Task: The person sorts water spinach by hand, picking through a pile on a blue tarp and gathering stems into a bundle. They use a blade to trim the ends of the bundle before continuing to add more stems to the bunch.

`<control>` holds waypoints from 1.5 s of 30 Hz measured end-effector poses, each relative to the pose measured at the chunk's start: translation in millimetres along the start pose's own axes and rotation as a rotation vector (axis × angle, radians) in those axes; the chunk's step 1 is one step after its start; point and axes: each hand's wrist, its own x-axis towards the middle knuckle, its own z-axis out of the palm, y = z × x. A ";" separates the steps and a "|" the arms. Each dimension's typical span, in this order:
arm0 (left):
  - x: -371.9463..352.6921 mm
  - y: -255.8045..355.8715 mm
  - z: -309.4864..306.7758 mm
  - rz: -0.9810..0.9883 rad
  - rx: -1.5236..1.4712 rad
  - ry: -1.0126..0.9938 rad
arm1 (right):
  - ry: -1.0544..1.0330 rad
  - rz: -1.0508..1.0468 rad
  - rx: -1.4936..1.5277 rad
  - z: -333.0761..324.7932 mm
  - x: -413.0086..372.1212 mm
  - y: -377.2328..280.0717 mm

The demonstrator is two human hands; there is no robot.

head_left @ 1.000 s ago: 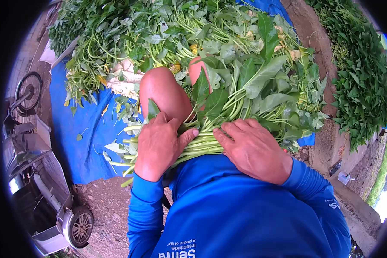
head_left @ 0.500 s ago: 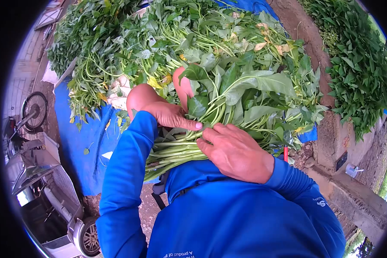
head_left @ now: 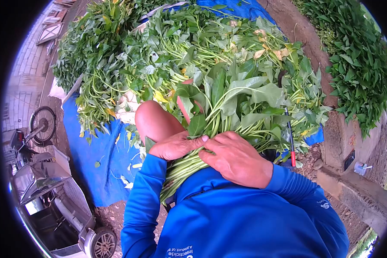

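A bunch of water spinach [head_left: 185, 170] lies across my lap, its pale green stems toward the lower left and its broad leaves pointing up and right. My left hand [head_left: 176, 146] is wrapped around the stems from the left, thumb on top. Close beside it, my right hand [head_left: 237, 158] is curled over the same stems, fingertips near the left thumb. Both hands are closed on the bunch; the undersides of my fingers are hidden. In front of my knees spreads a large heap of water spinach [head_left: 193, 47], with some yellowed leaves.
A blue tarp [head_left: 90, 172] lies under the heap. A black rod with a red end [head_left: 293, 157] stands right of my lap. Darker greens [head_left: 359, 64] are piled at the right by a concrete ledge [head_left: 352, 191]. A vehicle with a wheel [head_left: 103, 244] stands at the lower left.
My left hand has closed further around the stems, which are now gathered into a narrower bundle angled more steeply downward. The right hand stays over them. The view has shifted slightly.
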 end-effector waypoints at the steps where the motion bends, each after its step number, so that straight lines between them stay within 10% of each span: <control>1: -5.2 4.9 -1.1 0.019 0.030 0.001 | 0.001 -0.012 -0.014 -0.4 3.3 -1.4; 14: -50.5 38.2 -16.2 0.428 0.781 0.615 | 0.192 -0.071 -0.196 20.0 47.5 1.5; 23: -31.5 21.1 -45.9 0.049 0.059 0.240 | 0.089 -0.010 -0.075 42.4 31.5 11.0; 38: -35.3 27.6 -49.8 -0.017 -0.041 0.248 | -0.040 -0.015 -0.160 17.5 27.5 -12.3; 41: -21.0 -9.0 -69.7 0.377 0.654 0.252 | -0.028 -0.074 -0.173 22.6 34.1 -13.7; 45: -34.1 27.2 -34.7 0.177 0.159 0.280 | -0.236 -0.108 -0.139 19.6 36.6 -19.0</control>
